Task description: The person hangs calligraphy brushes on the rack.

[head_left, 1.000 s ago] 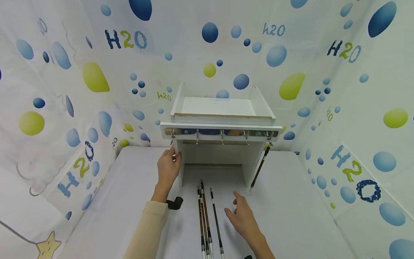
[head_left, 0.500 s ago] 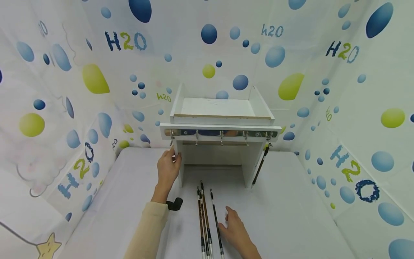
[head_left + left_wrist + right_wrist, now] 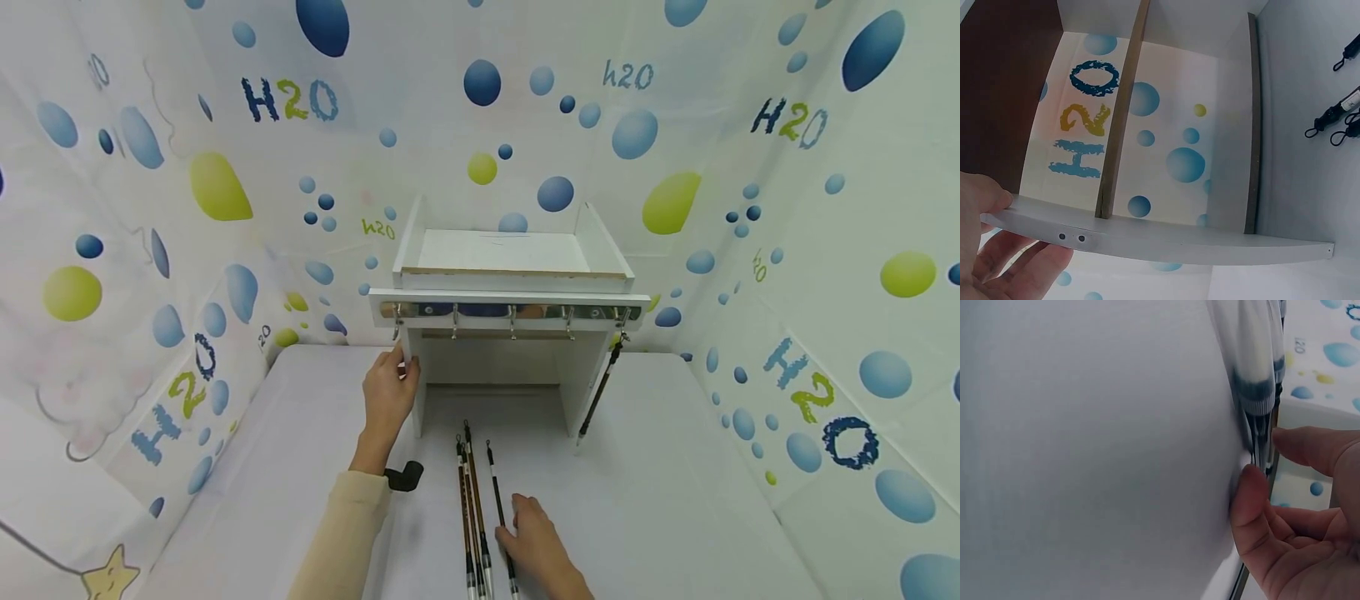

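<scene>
My left hand [image 3: 386, 396] grips the front edge of the left side panel of a white wooden shelf unit [image 3: 510, 297]. In the left wrist view, the thumb lies on one face of that panel [image 3: 1166, 244] and the fingers on the other. On the table, my right hand [image 3: 536, 546] is at a dark-handled brush [image 3: 497, 483], its thumb and forefinger on either side of the handle with a gap between them. Several brown-handled brushes [image 3: 474, 508] lie bunched just left of it. One dark brush [image 3: 600, 387] hangs by its loop from the rightmost hook.
A metal rail [image 3: 480, 311] with several hooks runs along the shelf's front; the other hooks hold nothing. Above it sits an open tray top [image 3: 502, 250]. A white cloth covers the table [image 3: 675, 500], and a curtain [image 3: 450, 108] patterned with bubbles surrounds it.
My right hand has moved left and toward me, from beside the hanging brush down to the dark-handled brush. The left hand stays on the side panel. The hanging brush sways slightly.
</scene>
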Tool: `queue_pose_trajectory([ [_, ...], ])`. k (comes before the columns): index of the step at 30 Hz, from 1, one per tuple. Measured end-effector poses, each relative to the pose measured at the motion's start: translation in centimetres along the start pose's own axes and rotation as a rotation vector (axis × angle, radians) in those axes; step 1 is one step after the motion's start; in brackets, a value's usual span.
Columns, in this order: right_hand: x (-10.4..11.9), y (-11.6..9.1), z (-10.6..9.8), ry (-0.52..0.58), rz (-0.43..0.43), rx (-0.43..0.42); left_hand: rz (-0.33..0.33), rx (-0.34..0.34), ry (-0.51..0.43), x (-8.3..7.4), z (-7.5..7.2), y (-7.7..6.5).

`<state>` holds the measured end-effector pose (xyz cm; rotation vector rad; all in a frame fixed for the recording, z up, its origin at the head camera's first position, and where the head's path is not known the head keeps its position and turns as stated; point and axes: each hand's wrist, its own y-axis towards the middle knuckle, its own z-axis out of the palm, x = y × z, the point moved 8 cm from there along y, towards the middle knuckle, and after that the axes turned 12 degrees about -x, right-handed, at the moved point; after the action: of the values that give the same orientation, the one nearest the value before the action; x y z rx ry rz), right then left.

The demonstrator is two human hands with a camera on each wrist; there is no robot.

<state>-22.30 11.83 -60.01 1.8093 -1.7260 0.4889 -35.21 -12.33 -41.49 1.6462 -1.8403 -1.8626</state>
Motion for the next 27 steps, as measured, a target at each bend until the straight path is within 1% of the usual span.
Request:
queue_pose_trajectory([
  [4,0.5,0.0,0.4,-0.023,-0.015,0.011,-0.003,0.001,0.001,0.1,0.0,0.0],
  [13,1.4,0.0,0.6,-0.04,-0.009,0.028,0.0,-0.001,0.001,0.4,0.2,-0.1],
  [21,1.4,-0.1,0.6,-0.059,-0.026,0.007,-0.008,0.005,0.009,0.4,0.2,-0.2],
  [27,1.4,-0.1,0.4,-0.049,-0.026,-0.009,0.001,-0.002,0.009,0.4,0.2,-0.1],
])
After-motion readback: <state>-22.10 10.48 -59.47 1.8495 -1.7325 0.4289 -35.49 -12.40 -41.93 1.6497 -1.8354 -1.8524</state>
